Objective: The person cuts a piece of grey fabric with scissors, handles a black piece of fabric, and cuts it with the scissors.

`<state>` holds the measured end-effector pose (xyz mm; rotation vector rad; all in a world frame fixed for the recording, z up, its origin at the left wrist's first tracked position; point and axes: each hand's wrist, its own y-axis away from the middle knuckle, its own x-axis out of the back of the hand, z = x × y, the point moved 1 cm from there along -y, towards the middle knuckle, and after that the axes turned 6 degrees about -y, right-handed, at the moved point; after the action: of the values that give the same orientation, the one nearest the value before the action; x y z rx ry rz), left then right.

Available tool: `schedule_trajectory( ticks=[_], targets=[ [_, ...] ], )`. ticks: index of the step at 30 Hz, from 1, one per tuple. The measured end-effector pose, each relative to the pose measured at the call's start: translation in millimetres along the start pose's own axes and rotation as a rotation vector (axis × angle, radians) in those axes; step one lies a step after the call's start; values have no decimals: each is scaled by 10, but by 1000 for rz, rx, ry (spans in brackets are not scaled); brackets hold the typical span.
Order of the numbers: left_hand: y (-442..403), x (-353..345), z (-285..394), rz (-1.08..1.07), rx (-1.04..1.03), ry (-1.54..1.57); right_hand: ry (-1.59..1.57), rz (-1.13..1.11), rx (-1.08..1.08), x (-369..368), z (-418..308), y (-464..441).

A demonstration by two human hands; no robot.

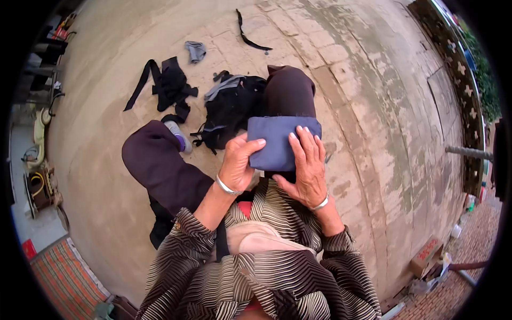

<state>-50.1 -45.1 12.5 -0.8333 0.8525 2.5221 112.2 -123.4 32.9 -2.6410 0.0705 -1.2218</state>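
A folded piece of dark blue cloth (273, 140), roughly rectangular, lies over my thigh at the centre of the head view. My left hand (237, 164) grips its left edge, thumb on top and the other fingers largely hidden. On the right half of the cloth my right hand (309, 169) rests flat, fingers stretched out and thumb apart. Just beyond my hands, between my legs, is a heap of black fabric (229, 109) with grey parts and straps.
Black fabric scraps (172, 85), a small grey cloth piece (196, 51) and a black strap (244, 33) lie on the paved ground (373, 160). A striped mat (69, 274) is at lower left. A cardboard box (426, 257) stands at lower right, near a patterned low wall (463, 80).
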Motion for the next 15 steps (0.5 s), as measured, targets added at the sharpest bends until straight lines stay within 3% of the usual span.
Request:
schedule_trajectory(
  ticks=[2,4,5,7,9,10,11,15],
  targets=[
    [41,-33,8,61,-33,-25,-13,-40,2,48,1,-24],
    [83,-22,55,82,-89,-467,-2,-53,-11,124,-13,-61],
    [99,-41,101,74,-256,-766,-93,-12,-25,191,2,-122],
    [162,-250,243,-52,-512,-868,-166,34,-2,440,-24,-309],
    [191,-294,448,-350,-570,-1142,-205,-27,120,573,-11,-478],
    [218,-401,510,-417,-655,-1126,-318,-65,158,611,-11,-564],
    [190,-497,626,-524,-650,-1070,-485,-318,106,656,46,-715],
    [349,-543,903,-653,-501,-1013,-729,-609,68,616,-42,-692]
  ],
)
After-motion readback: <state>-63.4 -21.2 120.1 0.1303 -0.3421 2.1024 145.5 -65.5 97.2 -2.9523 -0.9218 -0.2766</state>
